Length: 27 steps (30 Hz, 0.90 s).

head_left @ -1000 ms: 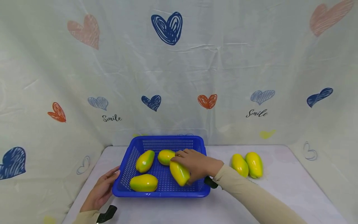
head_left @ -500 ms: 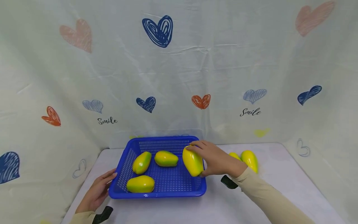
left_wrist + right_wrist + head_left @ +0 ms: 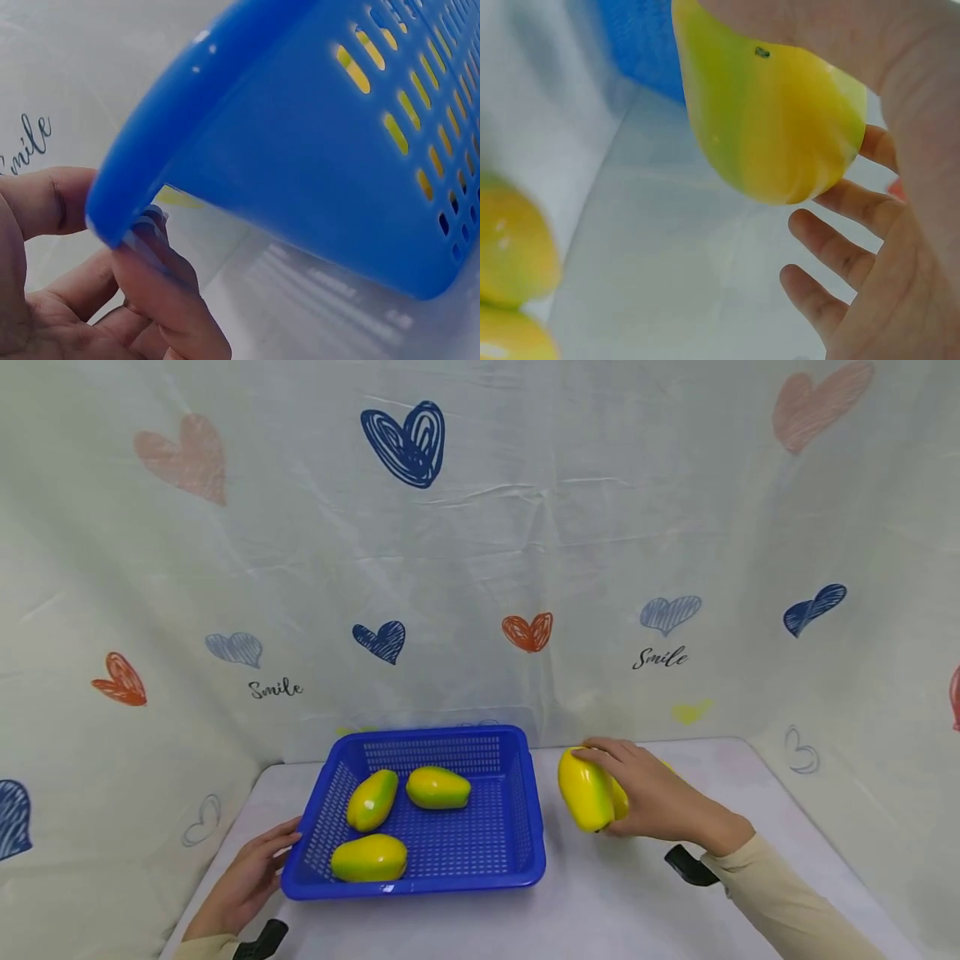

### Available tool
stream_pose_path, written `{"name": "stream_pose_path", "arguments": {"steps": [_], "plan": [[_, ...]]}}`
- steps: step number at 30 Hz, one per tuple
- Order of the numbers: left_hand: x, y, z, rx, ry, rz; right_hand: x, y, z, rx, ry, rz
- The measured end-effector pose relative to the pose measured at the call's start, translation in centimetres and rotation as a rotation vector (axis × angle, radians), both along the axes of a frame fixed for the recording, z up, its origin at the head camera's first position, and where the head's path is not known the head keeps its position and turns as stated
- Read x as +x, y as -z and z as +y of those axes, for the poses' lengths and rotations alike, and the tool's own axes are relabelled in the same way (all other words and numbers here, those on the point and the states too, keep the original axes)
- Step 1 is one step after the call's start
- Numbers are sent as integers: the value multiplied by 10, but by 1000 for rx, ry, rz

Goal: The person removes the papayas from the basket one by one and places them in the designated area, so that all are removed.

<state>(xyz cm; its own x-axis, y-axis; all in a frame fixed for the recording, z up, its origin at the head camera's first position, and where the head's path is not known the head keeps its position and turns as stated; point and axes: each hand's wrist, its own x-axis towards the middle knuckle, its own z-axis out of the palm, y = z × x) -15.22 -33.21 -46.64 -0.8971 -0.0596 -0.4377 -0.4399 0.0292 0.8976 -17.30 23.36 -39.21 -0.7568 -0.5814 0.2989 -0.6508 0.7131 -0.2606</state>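
My right hand [image 3: 652, 793] holds a glossy yellow-green mango [image 3: 585, 789] above the table, right of the blue basket [image 3: 531, 843]. In the right wrist view the thumb and fingertips grip the mango [image 3: 772, 127], with the lower fingers spread off it. At the basket's left side, my left hand [image 3: 243, 881] pinches the rim; the left wrist view shows thumb and fingers on either side of the rim [image 3: 172, 105]. Three mangoes lie in the basket: one upper left [image 3: 372, 800], one at the back [image 3: 438, 787], one at the front left [image 3: 369, 858].
Two more mangoes lie on the table behind the right hand, mostly hidden in the head view; the right wrist view shows an upper mango [image 3: 514, 247] and a lower mango [image 3: 514, 337]. A heart-printed white curtain [image 3: 465, 543] hangs behind the white table [image 3: 420, 931].
My right hand has lifted the mango out of the basket and carried it rightward past the rim. My left hand stays at the basket's left rim. The head view has shifted slightly.
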Motion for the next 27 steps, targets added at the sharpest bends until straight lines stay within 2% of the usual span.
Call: {"name": "stream_pose_path", "arguments": {"steps": [4,11,15,22,27], "plan": [[1,-4,-1,-45,6,-13,8,6,24,-22,51,-22],[6,-14,7,-297,11,-18,23,13,59,-93,144,-88],[8,-17,12,-385,1,10,29,18,71,-108,176,-94],[10,-21,15,-495,-6,74,36,30,86,-122,210,-96],[14,-25,24,-641,16,187,41,33,92,-91,260,-93]]}}
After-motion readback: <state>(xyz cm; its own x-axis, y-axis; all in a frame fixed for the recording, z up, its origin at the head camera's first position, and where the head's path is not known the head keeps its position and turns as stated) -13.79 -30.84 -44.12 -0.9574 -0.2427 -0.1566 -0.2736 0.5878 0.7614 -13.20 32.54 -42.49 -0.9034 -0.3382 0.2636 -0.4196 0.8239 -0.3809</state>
